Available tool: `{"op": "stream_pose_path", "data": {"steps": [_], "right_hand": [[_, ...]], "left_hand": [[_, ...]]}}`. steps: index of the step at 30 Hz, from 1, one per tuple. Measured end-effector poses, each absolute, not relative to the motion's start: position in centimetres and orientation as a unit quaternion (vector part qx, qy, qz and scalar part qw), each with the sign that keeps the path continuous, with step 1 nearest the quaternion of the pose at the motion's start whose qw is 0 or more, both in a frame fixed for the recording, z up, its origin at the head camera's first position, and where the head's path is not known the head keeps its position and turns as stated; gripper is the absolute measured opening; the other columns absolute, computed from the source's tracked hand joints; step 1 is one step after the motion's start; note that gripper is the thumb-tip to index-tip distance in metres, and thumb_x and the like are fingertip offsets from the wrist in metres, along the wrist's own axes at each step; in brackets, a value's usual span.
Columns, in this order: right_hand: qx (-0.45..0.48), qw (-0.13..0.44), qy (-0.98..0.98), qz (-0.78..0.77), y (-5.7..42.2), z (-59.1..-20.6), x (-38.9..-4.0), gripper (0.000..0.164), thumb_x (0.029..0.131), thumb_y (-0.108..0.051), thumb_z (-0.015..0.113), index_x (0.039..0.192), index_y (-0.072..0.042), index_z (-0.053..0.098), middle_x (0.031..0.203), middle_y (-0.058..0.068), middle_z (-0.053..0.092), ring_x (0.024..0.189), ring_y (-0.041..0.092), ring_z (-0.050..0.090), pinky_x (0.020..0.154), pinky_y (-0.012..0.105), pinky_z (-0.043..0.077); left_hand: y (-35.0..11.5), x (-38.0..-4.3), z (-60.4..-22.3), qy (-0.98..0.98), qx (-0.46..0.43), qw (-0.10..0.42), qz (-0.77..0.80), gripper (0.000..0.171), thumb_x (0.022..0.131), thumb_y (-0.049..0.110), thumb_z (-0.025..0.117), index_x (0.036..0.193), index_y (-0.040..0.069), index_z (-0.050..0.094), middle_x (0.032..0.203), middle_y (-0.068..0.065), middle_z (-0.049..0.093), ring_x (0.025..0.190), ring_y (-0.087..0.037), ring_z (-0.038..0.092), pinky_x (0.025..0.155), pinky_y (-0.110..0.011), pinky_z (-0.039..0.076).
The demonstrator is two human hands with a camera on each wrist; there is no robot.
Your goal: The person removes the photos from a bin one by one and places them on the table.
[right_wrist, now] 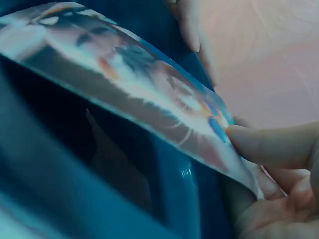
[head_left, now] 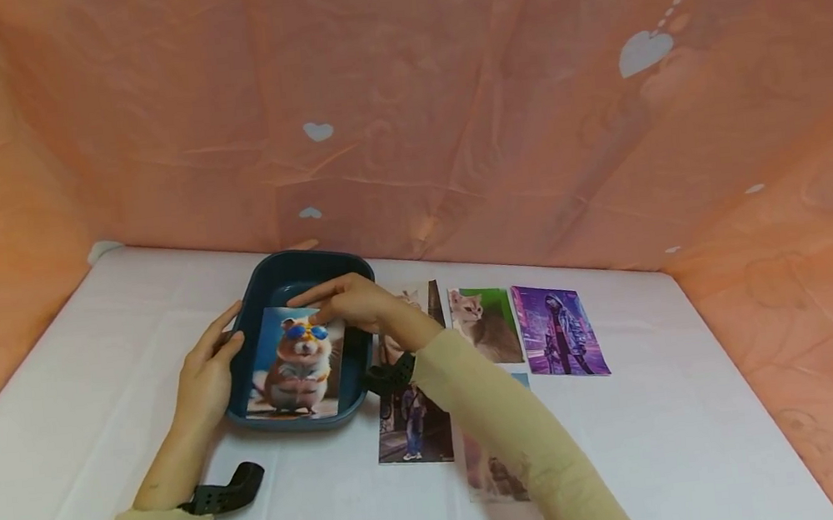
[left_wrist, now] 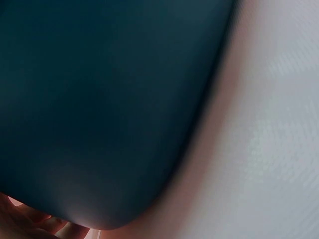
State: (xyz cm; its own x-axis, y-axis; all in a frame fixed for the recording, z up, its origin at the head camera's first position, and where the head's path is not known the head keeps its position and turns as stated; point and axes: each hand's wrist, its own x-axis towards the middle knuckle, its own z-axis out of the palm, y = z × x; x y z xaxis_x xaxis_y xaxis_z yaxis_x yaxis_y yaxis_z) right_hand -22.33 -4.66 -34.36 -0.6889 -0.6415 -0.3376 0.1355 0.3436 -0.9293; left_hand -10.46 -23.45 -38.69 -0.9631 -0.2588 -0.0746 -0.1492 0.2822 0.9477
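Note:
A dark blue plastic bin point(head_left: 289, 425) stands on the white table. At its left side my left hand point(head_left: 205, 372) grips it, thumb at the rim; in the left wrist view its fingers point(left_wrist: 40, 224) show beside the bin's outer wall point(left_wrist: 99, 99). My right hand point(head_left: 356, 303) pinches the far end of a picture card point(head_left: 296, 380) of a hamster in sunglasses. That card overlaps the bin's opening, and the right wrist view shows it bent point(right_wrist: 129, 89) between thumb and fingers point(right_wrist: 279, 144).
Right of the bin lie several picture cards: a kitten on green point(head_left: 497, 319), a purple hooded figure point(head_left: 562, 334), a standing figure on dark ground point(head_left: 414, 436). My right forearm partly covers a pale card point(head_left: 485, 471). Orange cloth point(head_left: 452, 164) hangs behind the table.

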Motion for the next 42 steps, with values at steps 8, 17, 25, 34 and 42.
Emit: {"op": "stream_pose_path", "data": {"steps": [8, 17, 25, 34, 42], "right_hand": [[-0.170, 0.329, 0.722, -0.585, -3.0, -33.9, -22.6, 0.038, 0.090, 0.004, 0.058, 0.127, -0.006, 0.063, 0.135, 0.004, 0.058, 0.121, 0.017, 0.054, 0.083, 0.027, 0.051], [-0.149, 0.316, 0.705, -0.617, -0.2, -32.7, -22.6, 0.040, 0.092, 0.005, 0.054, 0.131, -0.003, 0.058, 0.139, 0.006, 0.054, 0.128, 0.022, 0.050, 0.073, 0.021, 0.050], [-0.141, 0.321, 0.683, -0.640, 3.1, -32.1, -22.1, 0.042, 0.092, 0.009, 0.052, 0.133, 0.005, 0.053, 0.141, 0.016, 0.050, 0.125, 0.025, 0.052, 0.068, 0.020, 0.051], [-0.143, 0.323, 0.704, -0.617, 6.9, -32.6, -21.6, 0.040, 0.091, 0.005, 0.055, 0.131, 0.005, 0.055, 0.141, 0.013, 0.052, 0.134, 0.024, 0.044, 0.090, 0.029, 0.050], [-0.138, 0.320, 0.732, -0.585, 10.1, -33.0, -21.4, 0.037, 0.091, -0.002, 0.059, 0.128, -0.002, 0.061, 0.138, 0.009, 0.055, 0.125, 0.015, 0.051, 0.092, 0.031, 0.050]], "left_hand": [[-23.4, -10.5, -38.9, -0.803, 0.116, 0.056, -0.582, 0.048, 0.104, 0.031, 0.035, 0.151, 0.020, 0.031, 0.141, -0.028, 0.040, 0.129, -0.039, 0.037, 0.103, -0.054, 0.028], [-23.4, -10.5, -38.9, -0.799, 0.119, 0.054, -0.588, 0.049, 0.104, 0.031, 0.036, 0.151, 0.018, 0.031, 0.143, -0.028, 0.038, 0.131, -0.040, 0.033, 0.105, -0.055, 0.027], [-23.4, -10.5, -38.9, -0.803, 0.121, 0.055, -0.581, 0.049, 0.103, 0.033, 0.038, 0.150, 0.020, 0.032, 0.148, -0.029, 0.034, 0.136, -0.042, 0.028, 0.109, -0.061, 0.020], [-23.9, -10.6, -39.0, -0.804, 0.117, 0.055, -0.580, 0.049, 0.103, 0.035, 0.037, 0.151, 0.022, 0.031, 0.146, -0.028, 0.036, 0.134, -0.042, 0.029, 0.109, -0.059, 0.019], [-24.4, -10.8, -39.1, -0.806, 0.116, 0.061, -0.578, 0.049, 0.103, 0.034, 0.037, 0.150, 0.022, 0.032, 0.145, -0.027, 0.037, 0.133, -0.041, 0.030, 0.110, -0.057, 0.019]]}}
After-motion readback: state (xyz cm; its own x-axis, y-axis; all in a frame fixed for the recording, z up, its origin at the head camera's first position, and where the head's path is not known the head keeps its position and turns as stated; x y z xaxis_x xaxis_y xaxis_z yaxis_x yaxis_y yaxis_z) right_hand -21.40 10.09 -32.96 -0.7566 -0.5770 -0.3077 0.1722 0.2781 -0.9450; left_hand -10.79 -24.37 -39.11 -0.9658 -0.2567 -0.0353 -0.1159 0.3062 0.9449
